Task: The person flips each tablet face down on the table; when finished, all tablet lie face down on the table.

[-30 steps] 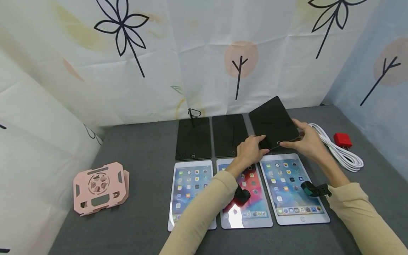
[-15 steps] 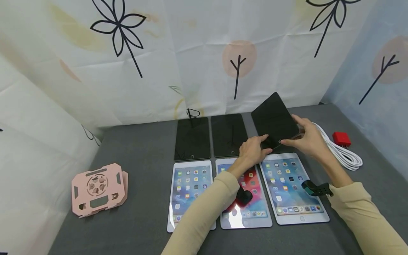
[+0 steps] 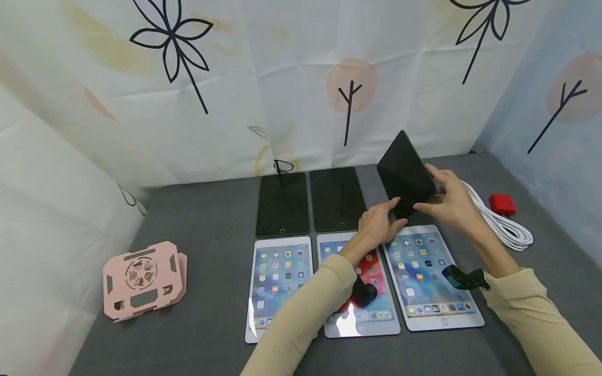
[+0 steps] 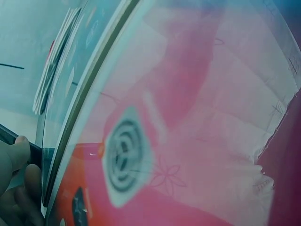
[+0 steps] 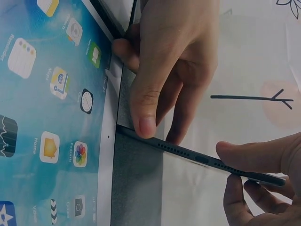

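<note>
A black tablet [image 3: 405, 175] is tilted up off the grey table at the back right, its lower edge toward me. My left hand [image 3: 378, 223] pinches its lower left corner, index finger on the dark screen side. With thumb and fingers, my right hand [image 3: 450, 201] grips its lower right corner. Seen from the right wrist, the tablet's thin edge [image 5: 200, 159] with speaker holes runs between the two hands. Just below it lies a white tablet [image 3: 425, 277] with its screen lit. The left wrist view shows fingers [image 4: 33, 186] at a dark edge.
Two black tablets [image 3: 283, 203] lie flat left of the raised one. Two more white tablets, one at the left [image 3: 282, 282], lie in the front row. A coiled white cable [image 3: 510, 230] and red charger [image 3: 502, 203] sit right; a pink slotted stand [image 3: 143, 282] sits far left.
The black tablet has tilted up more steeply, its far corner rising. My left hand has shifted slightly right, while my right hand has risen a little with its corner.
</note>
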Demonstrator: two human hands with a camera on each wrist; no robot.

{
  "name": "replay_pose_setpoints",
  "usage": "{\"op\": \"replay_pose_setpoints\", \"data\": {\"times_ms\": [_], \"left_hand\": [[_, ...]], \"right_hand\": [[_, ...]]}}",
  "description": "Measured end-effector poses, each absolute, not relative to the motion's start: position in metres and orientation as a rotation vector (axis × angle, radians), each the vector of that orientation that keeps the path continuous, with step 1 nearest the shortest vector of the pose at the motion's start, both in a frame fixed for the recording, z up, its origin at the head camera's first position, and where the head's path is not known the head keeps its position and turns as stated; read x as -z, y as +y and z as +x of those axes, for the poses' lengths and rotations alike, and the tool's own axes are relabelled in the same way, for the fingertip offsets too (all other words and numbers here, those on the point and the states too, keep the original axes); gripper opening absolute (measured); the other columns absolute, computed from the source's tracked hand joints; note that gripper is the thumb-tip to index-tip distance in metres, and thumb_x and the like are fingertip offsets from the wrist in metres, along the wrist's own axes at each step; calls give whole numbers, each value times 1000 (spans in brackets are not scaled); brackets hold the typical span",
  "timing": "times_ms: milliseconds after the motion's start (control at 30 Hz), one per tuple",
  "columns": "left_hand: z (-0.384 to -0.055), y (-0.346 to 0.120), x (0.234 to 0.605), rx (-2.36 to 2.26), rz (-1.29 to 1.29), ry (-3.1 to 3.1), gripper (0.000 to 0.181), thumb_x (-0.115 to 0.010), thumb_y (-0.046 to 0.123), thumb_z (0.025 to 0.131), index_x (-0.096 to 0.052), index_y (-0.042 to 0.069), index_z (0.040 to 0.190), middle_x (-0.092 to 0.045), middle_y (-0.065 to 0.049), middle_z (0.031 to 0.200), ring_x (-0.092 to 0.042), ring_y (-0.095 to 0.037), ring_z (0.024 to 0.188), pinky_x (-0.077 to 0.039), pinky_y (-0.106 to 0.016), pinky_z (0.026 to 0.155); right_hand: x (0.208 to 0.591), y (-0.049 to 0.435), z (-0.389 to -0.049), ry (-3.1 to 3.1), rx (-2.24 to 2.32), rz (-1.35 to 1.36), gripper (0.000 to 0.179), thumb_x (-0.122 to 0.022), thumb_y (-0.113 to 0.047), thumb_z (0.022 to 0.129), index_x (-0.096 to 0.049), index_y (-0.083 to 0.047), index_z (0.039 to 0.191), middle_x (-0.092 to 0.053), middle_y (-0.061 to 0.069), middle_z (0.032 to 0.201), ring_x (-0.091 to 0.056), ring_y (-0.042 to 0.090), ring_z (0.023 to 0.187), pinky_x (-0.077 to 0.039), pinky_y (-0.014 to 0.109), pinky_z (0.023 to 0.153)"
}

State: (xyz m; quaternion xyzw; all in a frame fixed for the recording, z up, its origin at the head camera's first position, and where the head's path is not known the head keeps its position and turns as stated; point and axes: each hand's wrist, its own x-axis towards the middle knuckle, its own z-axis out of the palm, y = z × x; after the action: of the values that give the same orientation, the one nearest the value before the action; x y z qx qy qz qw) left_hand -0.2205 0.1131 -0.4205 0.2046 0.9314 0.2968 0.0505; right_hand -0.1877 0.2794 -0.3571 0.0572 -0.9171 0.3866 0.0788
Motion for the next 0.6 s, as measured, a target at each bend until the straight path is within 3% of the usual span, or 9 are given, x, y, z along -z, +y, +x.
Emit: {"op": "replay_pose_setpoints", "data": {"times_ms": [133,367,467,600], "left_hand": [[-220,111,420,-932,657,2802,58,-65,41,100,-48,30,154,-60,1,149,-68,-18,114,-55,-26,82],[-228,99,414,-1100,774,2595,62,-65,32,100,-43,16,156,-62,-10,145,-71,-19,117,-56,-25,97],[-232,93,412,-1261,765,2479,64,-64,26,101,-39,9,157,-64,-16,141,-74,-22,109,-58,-23,90],[-235,88,404,-1446,706,2381,65,-61,30,103,-36,11,159,-64,-16,141,-73,-27,112,-58,-24,87]], "right_hand": [[357,278,-188,-2741,-1152,174,91,-78,7,83,-27,6,158,-37,37,142,-53,52,103,-35,-6,70],[359,275,-188,-2705,-1192,229,88,-76,10,84,-28,6,158,-37,38,139,-51,49,100,-37,-4,70],[360,275,-189,-2705,-1185,231,87,-76,9,85,-28,6,158,-38,37,138,-51,45,98,-38,-3,69],[360,274,-188,-2709,-1179,228,87,-75,9,85,-27,5,158,-38,37,138,-52,45,97,-38,-2,70]]}}
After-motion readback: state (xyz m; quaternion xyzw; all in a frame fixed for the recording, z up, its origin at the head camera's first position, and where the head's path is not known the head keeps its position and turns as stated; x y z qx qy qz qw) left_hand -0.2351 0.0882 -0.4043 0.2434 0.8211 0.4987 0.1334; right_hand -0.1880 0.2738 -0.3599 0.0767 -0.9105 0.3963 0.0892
